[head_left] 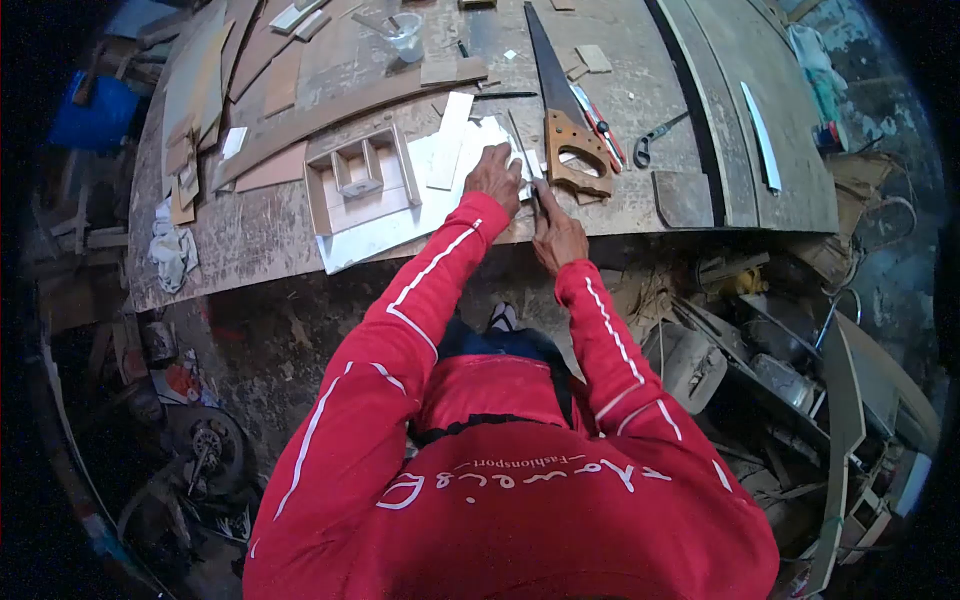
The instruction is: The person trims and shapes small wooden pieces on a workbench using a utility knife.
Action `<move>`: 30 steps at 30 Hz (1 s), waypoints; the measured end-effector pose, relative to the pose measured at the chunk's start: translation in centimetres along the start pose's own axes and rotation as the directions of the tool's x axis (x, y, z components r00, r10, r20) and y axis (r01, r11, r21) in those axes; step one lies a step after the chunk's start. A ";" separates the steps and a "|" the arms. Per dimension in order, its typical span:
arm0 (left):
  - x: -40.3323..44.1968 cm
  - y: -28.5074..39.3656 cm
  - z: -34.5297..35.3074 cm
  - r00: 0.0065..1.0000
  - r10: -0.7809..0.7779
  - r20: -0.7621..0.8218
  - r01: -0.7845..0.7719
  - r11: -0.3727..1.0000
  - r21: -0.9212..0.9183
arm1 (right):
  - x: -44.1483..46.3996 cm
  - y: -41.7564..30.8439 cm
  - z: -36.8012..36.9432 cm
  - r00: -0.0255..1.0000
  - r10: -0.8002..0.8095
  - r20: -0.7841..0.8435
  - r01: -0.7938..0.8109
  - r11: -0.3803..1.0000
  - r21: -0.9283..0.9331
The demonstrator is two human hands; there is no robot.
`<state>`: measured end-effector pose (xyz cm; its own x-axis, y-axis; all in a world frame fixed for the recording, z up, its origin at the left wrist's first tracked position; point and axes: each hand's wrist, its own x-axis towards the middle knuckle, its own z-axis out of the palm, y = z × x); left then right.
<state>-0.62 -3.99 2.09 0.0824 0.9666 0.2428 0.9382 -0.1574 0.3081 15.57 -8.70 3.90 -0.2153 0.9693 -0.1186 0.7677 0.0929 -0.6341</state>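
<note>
My left hand [494,182] presses down on white material at the table's front edge, its fingers bent and close together. Under and around it lies a white sheet [350,249]. To its right, my right hand [560,235] has its index finger stretched toward a narrow white strip [534,163]. The fingers are closed around something thin that I cannot make out. Left of my hands, a small open wooden box [318,205] with dividers sits on the sheet. A flat white strip [450,142] lies between the box and my left hand.
Beyond my right hand lie a handsaw [553,85], a red utility knife [598,125] and scissors [656,138]. A long curved board [350,115] crosses the table behind the box. A plastic cup [406,42] stands farther back. Scrap and metal parts [700,370] crowd the floor at right.
</note>
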 end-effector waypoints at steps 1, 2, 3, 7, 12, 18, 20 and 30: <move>0.0 0.0 0.2 1.000 0.000 -0.001 0.000 1.000 -0.012 | 0.2 -0.2 -0.2 1.000 -0.006 -0.005 0.006 1.000 0.006; -0.4 0.0 0.3 1.000 0.001 0.006 -0.001 1.000 -0.023 | -1.3 -0.2 -0.6 0.999 0.038 0.018 -0.038 0.999 0.013; -0.1 -0.2 0.4 1.000 0.002 0.003 -0.002 1.000 -0.031 | -2.6 0.0 -0.9 0.999 0.045 0.019 -0.045 0.999 0.026; -0.3 -0.3 0.5 0.997 0.028 -0.069 -0.030 0.999 -0.029 | -2.5 0.4 -0.8 0.997 0.068 0.041 -0.069 0.997 0.019; -0.4 -0.1 0.4 1.000 0.016 -0.023 -0.017 0.999 -0.032 | -3.8 1.7 0.4 0.999 0.023 -0.031 -0.023 1.000 0.018; -0.1 -0.2 0.2 0.997 0.042 -0.065 -0.044 0.999 -0.029 | -1.2 1.3 1.1 0.998 -0.003 -0.064 0.001 1.000 -0.027; -0.3 0.1 -0.1 0.998 0.033 -0.055 -0.035 0.999 -0.029 | -0.4 2.6 2.5 0.993 -0.051 -0.109 0.049 0.999 -0.022; -0.3 0.2 0.1 1.000 -0.008 -0.028 0.007 0.999 -0.037 | -1.8 0.3 -0.2 0.998 0.056 0.002 -0.056 0.998 0.000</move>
<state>-0.47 -4.29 1.99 0.0657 0.9617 0.2660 0.9257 -0.1582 0.3435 16.28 -10.40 4.08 -0.1730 0.9726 -0.1555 0.7784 0.0383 -0.6266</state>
